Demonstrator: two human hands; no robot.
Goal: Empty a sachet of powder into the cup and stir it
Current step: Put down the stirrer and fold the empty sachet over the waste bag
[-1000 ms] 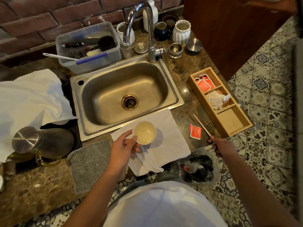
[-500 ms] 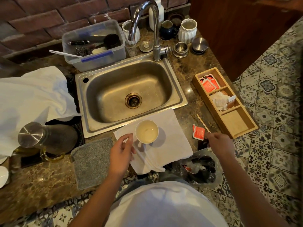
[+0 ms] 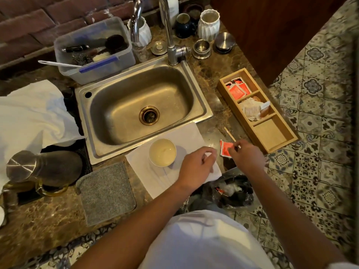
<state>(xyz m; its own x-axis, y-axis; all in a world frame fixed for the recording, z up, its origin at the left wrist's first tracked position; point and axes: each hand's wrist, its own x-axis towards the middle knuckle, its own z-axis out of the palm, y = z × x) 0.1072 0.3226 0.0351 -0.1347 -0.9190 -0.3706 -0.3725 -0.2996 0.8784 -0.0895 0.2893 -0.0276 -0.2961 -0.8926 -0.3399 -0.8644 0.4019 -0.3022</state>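
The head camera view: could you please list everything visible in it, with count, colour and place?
cup: one, white, on white cloth before sink
sachet: one, orange, on counter right of cloth
stir stick: one, wooden, beside sachet
wooden tray: one, three compartments, orange sachets in farthest
plastic tub: one, clear, behind sink
grey mat: one, left of cloth
kettle: one, steel, far left
left hand: over cloth
right hand: fingers at sachet

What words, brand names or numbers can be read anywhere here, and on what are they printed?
None can be read.
Red sachet on the counter by the right hand: dark marks at its top edge, too blurred.
Red sachets in the wooden tray: dark print, too small.
White bottle behind the tap: no legible label.
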